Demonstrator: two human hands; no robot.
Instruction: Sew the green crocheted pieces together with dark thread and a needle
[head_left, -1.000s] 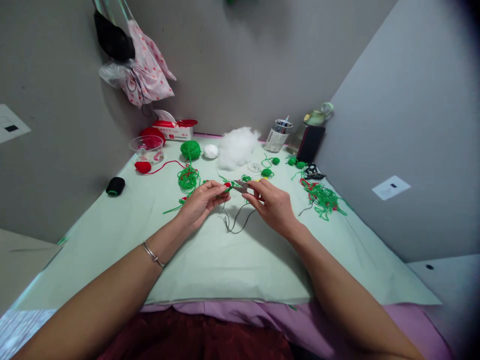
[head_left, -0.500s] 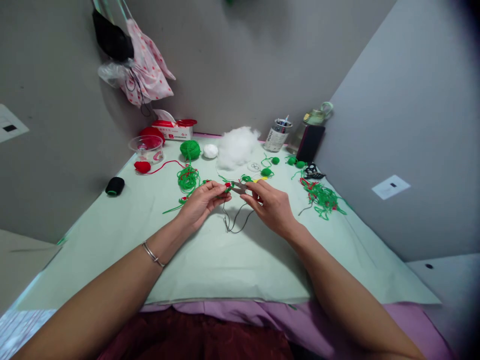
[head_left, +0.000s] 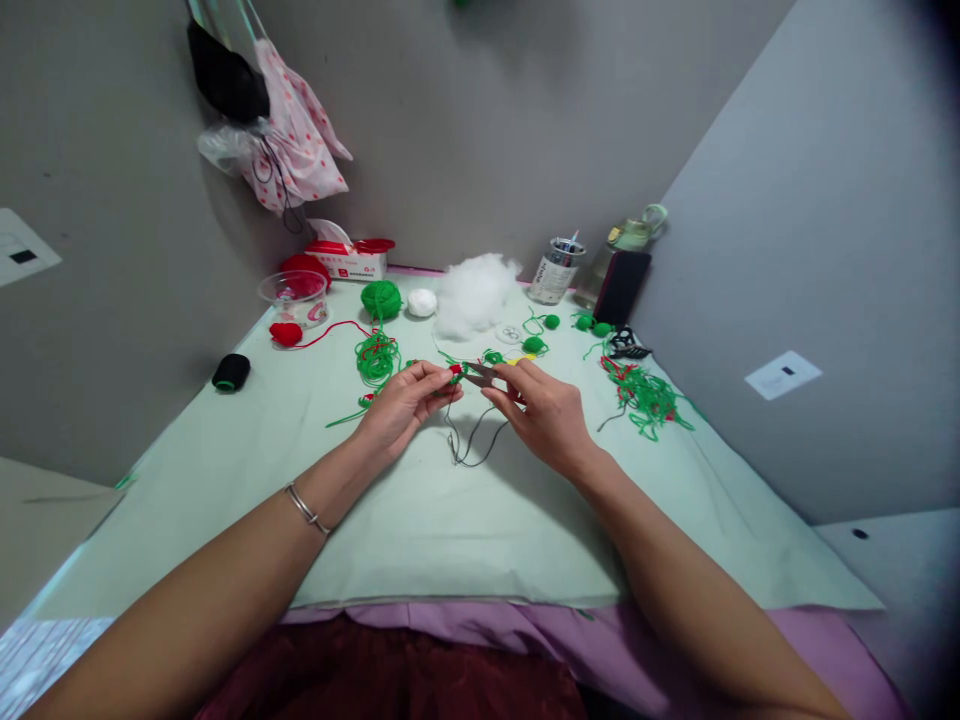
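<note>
My left hand pinches a small red and green crocheted piece between thumb and fingers; most of it is covered by the fingertips. My right hand grips a pair of thread snips, their blades parted and pointing left at the edge of the piece. Whether the blades touch the yarn I cannot tell. From between the hands a dark thread hangs in loops over the table. Just behind the snips lie a bit of green yarn and something yellow.
Behind my hands sit a green yarn ball, a white ball and fluffy white stuffing. Tangled green and red yarn lies at right, near a phone. A black thread spool and clear plastic tub are at left.
The snips' blades look slightly wider apart than before. Both hands stay in nearly the same place, and the thread still hangs between them.
</note>
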